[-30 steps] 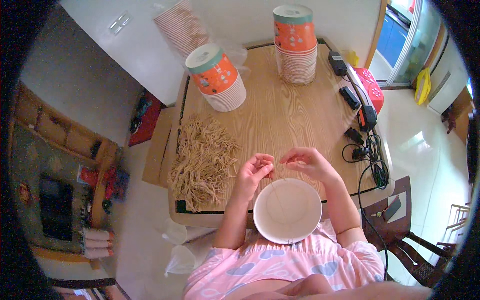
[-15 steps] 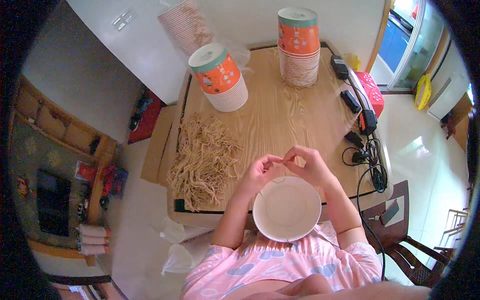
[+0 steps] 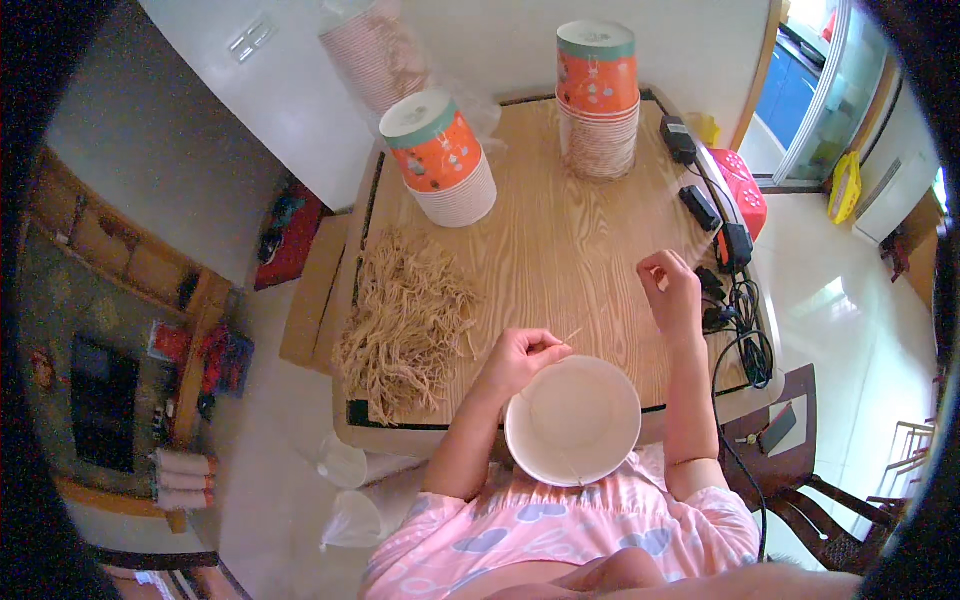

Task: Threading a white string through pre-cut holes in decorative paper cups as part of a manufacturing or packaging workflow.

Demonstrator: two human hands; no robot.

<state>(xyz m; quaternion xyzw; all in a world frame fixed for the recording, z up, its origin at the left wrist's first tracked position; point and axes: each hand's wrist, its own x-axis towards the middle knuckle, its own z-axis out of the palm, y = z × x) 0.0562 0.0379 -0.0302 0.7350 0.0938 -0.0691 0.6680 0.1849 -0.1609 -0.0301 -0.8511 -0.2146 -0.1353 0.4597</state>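
A white round paper tub [image 3: 575, 415] rests against my lap at the table's near edge, its hollow side facing up. A thin tan cord runs across its mouth. Above the far left part of its rim, my left hand [image 3: 520, 360] is closed in a pinch on the tan cord [image 3: 572, 336], whose short end sticks out past the fingertips. My right hand [image 3: 675, 290] is raised over the right side of the table, apart from the tub, fingers curled together. Whatever it may hold is too small to make out. A heap of tan cords [image 3: 405, 325] lies left of my left hand.
Two stacks of orange and green paper tubs [image 3: 440, 160] [image 3: 597, 100] stand at the back of the wooden table [image 3: 530, 230]. Behind the left one leans a wrapped stack [image 3: 370, 55]. Black adapters and a coiled cable [image 3: 750, 340] line the right edge. A chair [image 3: 800, 470] stands lower right.
My hands, which met above the tub's far rim, have parted. The right hand has moved right and away from me; the left has dropped slightly nearer the rim.
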